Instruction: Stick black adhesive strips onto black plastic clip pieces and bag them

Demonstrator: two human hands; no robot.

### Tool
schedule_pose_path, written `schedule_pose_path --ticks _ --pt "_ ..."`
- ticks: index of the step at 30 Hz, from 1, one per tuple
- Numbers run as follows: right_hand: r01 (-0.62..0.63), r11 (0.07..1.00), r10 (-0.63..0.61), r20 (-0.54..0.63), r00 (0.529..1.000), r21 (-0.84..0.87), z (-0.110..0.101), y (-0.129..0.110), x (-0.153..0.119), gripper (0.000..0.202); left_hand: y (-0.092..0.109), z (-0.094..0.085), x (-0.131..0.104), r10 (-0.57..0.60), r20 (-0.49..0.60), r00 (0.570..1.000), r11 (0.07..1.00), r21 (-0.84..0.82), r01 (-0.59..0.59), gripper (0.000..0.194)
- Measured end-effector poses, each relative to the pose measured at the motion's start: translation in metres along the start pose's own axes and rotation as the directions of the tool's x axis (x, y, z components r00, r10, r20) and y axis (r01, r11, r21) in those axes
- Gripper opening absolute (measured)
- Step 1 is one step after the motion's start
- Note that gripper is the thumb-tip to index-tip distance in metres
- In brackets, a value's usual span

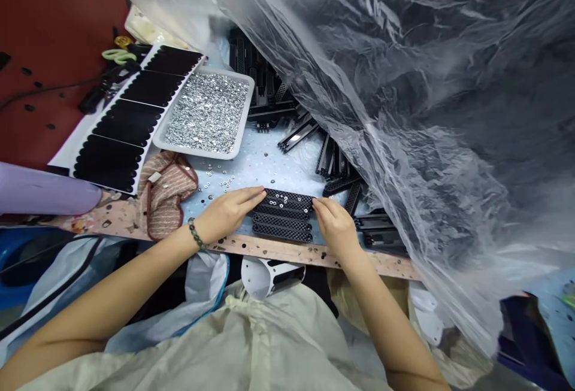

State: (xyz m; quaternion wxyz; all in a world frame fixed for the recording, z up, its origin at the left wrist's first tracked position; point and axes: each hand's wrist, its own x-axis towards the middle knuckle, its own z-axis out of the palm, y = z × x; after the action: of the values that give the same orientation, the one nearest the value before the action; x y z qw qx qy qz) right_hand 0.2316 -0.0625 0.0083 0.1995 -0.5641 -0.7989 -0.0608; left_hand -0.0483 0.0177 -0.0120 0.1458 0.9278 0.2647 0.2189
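Observation:
Several black bars with a textured face (282, 227) lie side by side at the table's front edge. My left hand (227, 212), with a beaded bracelet on its wrist, has its fingertips closed at the left end of the farthest bar (294, 195). At that bar's right end, my right hand (335, 222) pinches with thumb and fingers. Small silvery washers (281, 200) are scattered over the far bars. Beyond my left hand, a white tray (248, 117) holds a heap of such small shiny pieces, and more lie loose on the blue surface.
A clear plastic sheet (381, 133) drapes over the right side, partly covering piles of black bars (299, 133). Left of the tray lie a sheet of black stickers (130, 117) and a striped cloth (168, 193). A purple cylinder (45, 190) lies at far left, near green-handled scissors (119, 55).

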Motion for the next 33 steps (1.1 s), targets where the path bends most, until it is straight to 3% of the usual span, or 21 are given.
schedule_pose_path --ticks 2,6,14,20,24,28,30,33 --pt "0.026 0.999 -0.026 0.002 1.0 0.019 -0.001 0.001 -0.004 0.024 0.001 0.002 0.001 -0.046 0.001 0.999 0.999 0.001 0.046 0.055" --pt "-0.08 0.989 0.077 0.033 0.997 0.123 -0.003 0.0 -0.004 0.023 0.004 0.005 0.006 -0.108 0.0 0.994 0.994 0.016 0.108 0.053" --pt "-0.19 0.971 0.173 0.126 0.977 0.142 -0.01 -0.003 0.009 0.022 0.02 0.0 0.016 -0.097 0.01 0.995 0.975 0.2 0.093 0.038" --pt "-0.215 0.968 0.196 0.15 0.969 0.126 -0.012 -0.003 0.014 0.019 0.011 0.005 0.015 -0.206 -0.001 0.979 0.97 -0.135 0.204 0.038" --pt "-0.253 0.963 0.237 0.16 0.958 0.093 -0.01 -0.006 0.021 0.018 0.007 0.005 0.027 -0.408 -0.008 0.913 0.852 -0.363 0.378 0.018" --pt "-0.273 0.955 0.249 0.192 0.949 0.113 -0.009 -0.007 0.025 0.017 0.006 0.003 0.041 -0.581 0.11 0.806 0.646 -0.54 0.539 0.007" --pt "-0.273 0.954 0.246 0.197 0.949 0.124 -0.009 -0.006 0.025 0.016 0.003 0.003 0.044 -0.62 0.196 0.76 0.55 -0.583 0.598 0.005" --pt "-0.249 0.963 0.232 0.156 0.96 0.101 -0.01 -0.008 0.027 0.015 -0.003 0.002 0.045 -0.608 0.304 0.733 0.459 -0.619 0.637 0.013"
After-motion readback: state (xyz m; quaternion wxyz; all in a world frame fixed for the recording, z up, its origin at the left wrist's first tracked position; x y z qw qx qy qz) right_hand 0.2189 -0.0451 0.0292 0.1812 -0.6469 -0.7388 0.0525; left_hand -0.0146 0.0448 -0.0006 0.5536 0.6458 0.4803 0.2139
